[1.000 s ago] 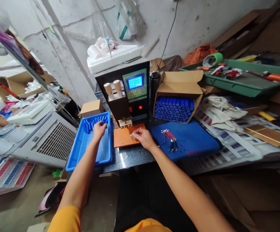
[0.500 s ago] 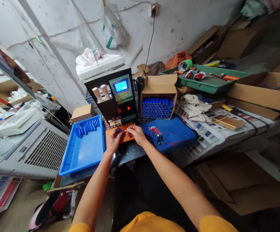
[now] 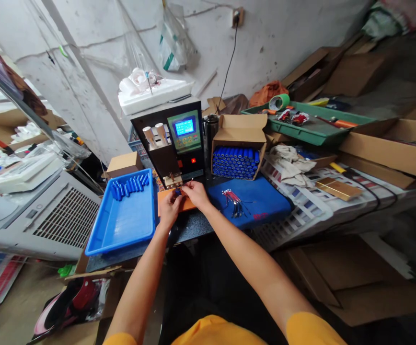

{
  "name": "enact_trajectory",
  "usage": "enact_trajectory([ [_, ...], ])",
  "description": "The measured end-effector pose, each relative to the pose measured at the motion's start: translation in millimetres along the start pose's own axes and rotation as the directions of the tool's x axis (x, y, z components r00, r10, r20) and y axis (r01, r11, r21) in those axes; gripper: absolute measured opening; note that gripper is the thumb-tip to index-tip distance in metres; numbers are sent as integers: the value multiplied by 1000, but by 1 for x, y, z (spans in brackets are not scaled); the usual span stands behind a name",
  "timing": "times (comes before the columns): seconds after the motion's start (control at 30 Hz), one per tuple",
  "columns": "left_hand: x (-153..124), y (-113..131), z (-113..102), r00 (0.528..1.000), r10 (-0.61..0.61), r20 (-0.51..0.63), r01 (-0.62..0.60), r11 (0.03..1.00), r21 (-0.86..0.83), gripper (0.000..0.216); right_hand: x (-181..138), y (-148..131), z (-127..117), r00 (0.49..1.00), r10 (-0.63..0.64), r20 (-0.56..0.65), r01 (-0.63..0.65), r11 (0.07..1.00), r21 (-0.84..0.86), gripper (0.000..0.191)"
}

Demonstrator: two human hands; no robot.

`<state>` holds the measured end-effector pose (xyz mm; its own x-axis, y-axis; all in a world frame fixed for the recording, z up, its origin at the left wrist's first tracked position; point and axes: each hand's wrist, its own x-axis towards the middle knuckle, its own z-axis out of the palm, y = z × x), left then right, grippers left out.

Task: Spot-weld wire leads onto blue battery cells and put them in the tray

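In front of the spot welder (image 3: 184,139), my left hand (image 3: 170,207) is closed on a blue battery cell (image 3: 178,192), of which only a small part shows. My right hand (image 3: 195,194) pinches close beside that cell, just below the welder's electrodes (image 3: 173,180); a thin wire lead seems to be in its fingers, mostly hidden. Both hands are over an orange board (image 3: 186,205). Right of them, a bundle of red and black wire leads (image 3: 234,201) with white ends lies on a blue mat (image 3: 269,199).
A blue tray (image 3: 129,235) with several blue cells stands on the left. Behind the mat, an open cardboard box (image 3: 242,135) holds many stacked cells. A green tray (image 3: 323,136) with tape and tools sits at the back right, above a white plastic crate (image 3: 297,211).
My right hand has moved left and a little up, from apart to right beside the cell in my left hand. The view has shifted slightly.
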<state>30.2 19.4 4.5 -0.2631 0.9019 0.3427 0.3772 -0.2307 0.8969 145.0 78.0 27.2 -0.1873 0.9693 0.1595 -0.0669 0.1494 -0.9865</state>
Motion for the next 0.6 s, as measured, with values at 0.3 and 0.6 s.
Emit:
enact_trajectory([
  [0.3,2,-12,1,1000,-27,-7,27,998,49,27,6,9,6,1000,-8,14,10,988,-157,12],
  [0.6,0,-9,1,999,-32,-25,34,997,70,28,4,6,7,1000,-12,-8,10,972,-233,12],
])
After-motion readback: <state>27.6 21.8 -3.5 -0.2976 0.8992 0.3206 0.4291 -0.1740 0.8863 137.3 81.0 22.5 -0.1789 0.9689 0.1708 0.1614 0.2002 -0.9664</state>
